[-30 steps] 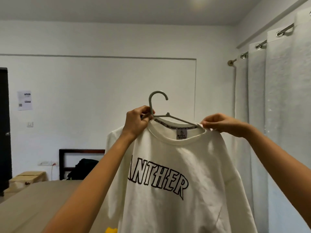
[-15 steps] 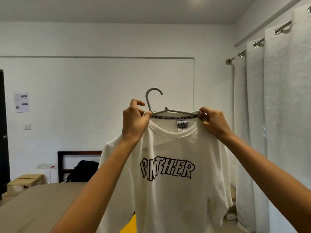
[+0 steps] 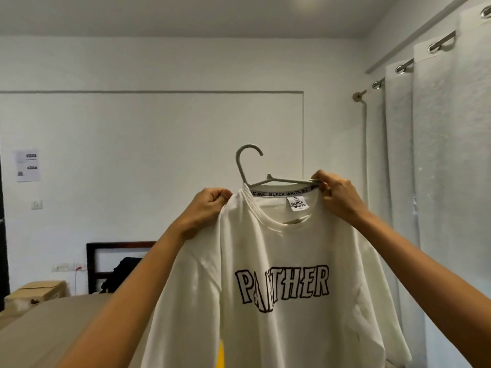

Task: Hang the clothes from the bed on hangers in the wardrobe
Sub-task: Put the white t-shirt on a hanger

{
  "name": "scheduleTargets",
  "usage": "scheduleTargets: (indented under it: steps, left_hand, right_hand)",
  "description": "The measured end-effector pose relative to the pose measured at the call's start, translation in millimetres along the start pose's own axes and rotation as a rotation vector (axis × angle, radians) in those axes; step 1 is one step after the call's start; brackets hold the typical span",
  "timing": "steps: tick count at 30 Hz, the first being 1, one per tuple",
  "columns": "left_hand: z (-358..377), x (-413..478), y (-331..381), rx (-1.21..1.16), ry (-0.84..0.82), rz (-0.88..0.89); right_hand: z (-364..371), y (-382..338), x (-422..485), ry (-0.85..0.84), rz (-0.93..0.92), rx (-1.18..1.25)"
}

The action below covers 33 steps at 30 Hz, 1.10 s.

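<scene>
A white T-shirt (image 3: 279, 261) with black outlined lettering hangs in front of me at chest height. A grey plastic hanger (image 3: 243, 166) sits inside its neck, with the hook standing up above the collar. My left hand (image 3: 204, 211) grips the shirt's left shoulder fabric beside the collar. My right hand (image 3: 337, 195) pinches the right side of the collar together with the hanger's arm. The hanger's left arm is hidden under the fabric. No wardrobe is in view.
The bed (image 3: 39, 328) with a tan cover lies low on the left, its dark headboard (image 3: 111, 251) against the far wall. A black bag (image 3: 125, 272) and cardboard boxes (image 3: 37, 290) sit by it. White curtains (image 3: 438, 181) hang on the right.
My left hand slid from the hanger's neck down and left onto the shirt's shoulder, pulling fabric over the hanger's left arm. The right hand stayed at the collar.
</scene>
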<state>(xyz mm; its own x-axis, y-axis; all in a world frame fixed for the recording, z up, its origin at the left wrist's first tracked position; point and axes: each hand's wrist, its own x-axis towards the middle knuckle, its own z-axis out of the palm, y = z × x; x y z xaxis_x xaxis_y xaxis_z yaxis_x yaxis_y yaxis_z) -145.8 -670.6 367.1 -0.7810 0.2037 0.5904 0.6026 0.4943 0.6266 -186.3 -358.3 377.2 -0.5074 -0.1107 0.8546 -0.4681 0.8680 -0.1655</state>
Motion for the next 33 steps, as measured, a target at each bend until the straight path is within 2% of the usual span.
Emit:
scheduleTargets:
  steps: [3, 5, 8, 9, 11, 14, 18, 21, 24, 26, 28, 30, 33]
  left_hand:
    - [8, 1, 0, -0.053, 0.035, 0.04]
    - [15, 5, 5, -0.048, 0.062, 0.078]
    - [24, 10, 10, -0.037, 0.056, 0.125]
    - [24, 11, 10, -0.024, 0.076, 0.143]
    - [21, 15, 6, 0.04, 0.133, 0.182]
    - [14, 17, 0, 0.308, 0.256, 0.267]
    - [6, 13, -7, 0.496, 0.402, 0.26]
    - [-3, 14, -5, 0.676, 0.282, 0.161]
    - [1, 23, 10, 0.571, 0.082, 0.189]
    - [13, 32, 18, 0.532, 0.016, 0.203]
    - [23, 37, 21, 0.558, 0.013, 0.186]
    - [29, 39, 17, 0.5, 0.078, 0.168]
    - [38, 36, 7, 0.432, 0.199, 0.191]
  right_hand:
    - [-2, -10, 7, -0.138, 0.029, -0.097]
    - [0, -24, 11, -0.192, -0.092, -0.128]
    - [9, -48, 11, -0.089, -0.196, 0.174]
    - [12, -52, 11, -0.028, -0.18, 0.232]
    - [18, -51, 13, 0.046, -0.135, 0.148]
    - [20, -42, 14, 0.052, -0.075, -0.073]
    - [10, -30, 14, 0.065, 0.093, -0.122]
    - [12, -27, 14, 0.06, 0.115, -0.079]
    - [15, -29, 14, 0.04, 0.13, 0.029]
    - [14, -32, 15, 0.023, 0.133, 0.042]
    - [14, -35, 17, 0.018, 0.115, 0.042]
    - [7, -34, 18, -0.026, 0.077, 0.121]
    - [-22, -21, 16, -0.275, 0.024, 0.279]
